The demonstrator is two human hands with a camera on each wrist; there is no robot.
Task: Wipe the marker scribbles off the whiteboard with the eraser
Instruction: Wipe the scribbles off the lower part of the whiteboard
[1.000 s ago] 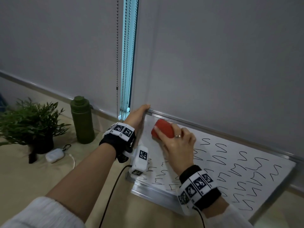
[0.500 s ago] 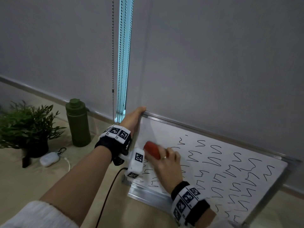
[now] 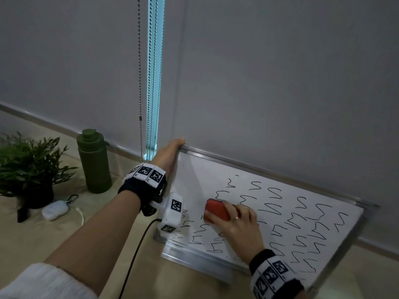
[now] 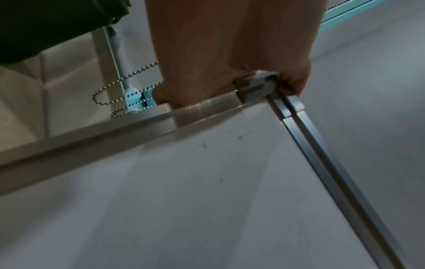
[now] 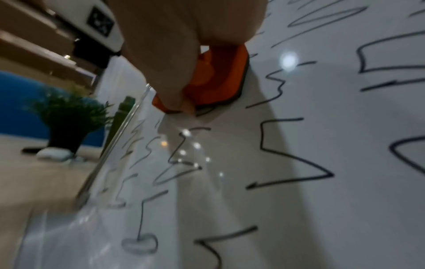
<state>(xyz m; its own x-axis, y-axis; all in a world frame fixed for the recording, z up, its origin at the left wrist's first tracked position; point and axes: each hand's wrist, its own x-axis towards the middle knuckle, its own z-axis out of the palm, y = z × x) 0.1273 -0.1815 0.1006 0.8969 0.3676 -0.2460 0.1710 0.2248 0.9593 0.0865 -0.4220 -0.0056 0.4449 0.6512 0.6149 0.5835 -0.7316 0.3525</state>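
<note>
Most scribbles [image 3: 298, 221] remain on our whiteboard [image 3: 203, 178]. Our left hand [image 3: 170, 152] grips its corner; our right hand [image 3: 239, 225] clasps the eraser [image 3: 216, 210]. Pressing unevenly could smear ink or shift the leaning board.

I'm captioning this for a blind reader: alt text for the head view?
A right hand presses a red eraser on a whiteboard covered in black scribbles; the left hand grips its top corner.
</note>
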